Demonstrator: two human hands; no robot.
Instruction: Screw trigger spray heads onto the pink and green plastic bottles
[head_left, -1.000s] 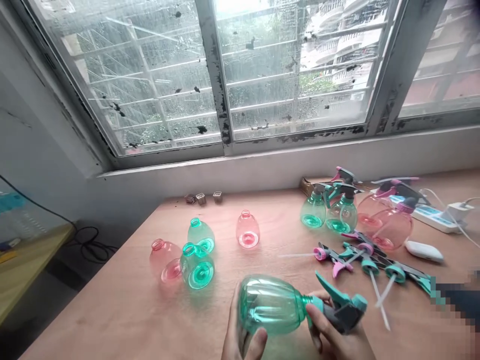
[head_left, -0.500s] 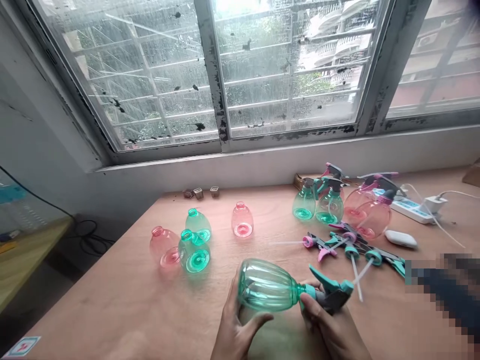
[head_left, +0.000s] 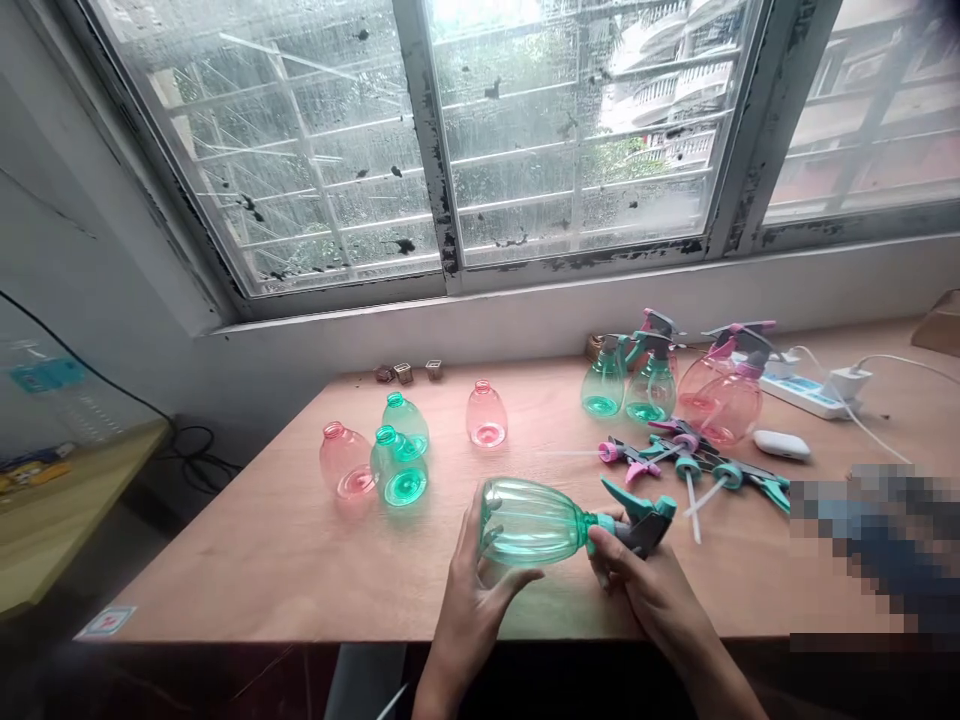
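The right hand (head_left: 637, 580) is clamped on the collar and neck of a green spray head (head_left: 641, 515) seated at the mouth of a green bottle (head_left: 534, 522), which is held on its side above the near part of the wooden table (head_left: 262, 570); the left hand (head_left: 476, 600) cups the base, fingers wrapped behind it and showing through the clear wall, though with the thumb stretched below, I can't tell how firmly it grips. Beyond the hands stand open-necked containers: one pink bottle (head_left: 486, 418) by itself, and to its left two green bottles (head_left: 400, 475) close beside another pink bottle (head_left: 343, 465), their bases seen through tinted walls. To the right lie loose spray heads (head_left: 686, 462), pink and green, with pale tubes, near a white case (head_left: 781, 445). Behind them, green sprayers (head_left: 651, 395) and pink sprayers (head_left: 726, 410) stand with heads fitted, tubes running down inside some, beside a white power strip (head_left: 810, 392) holding plugs
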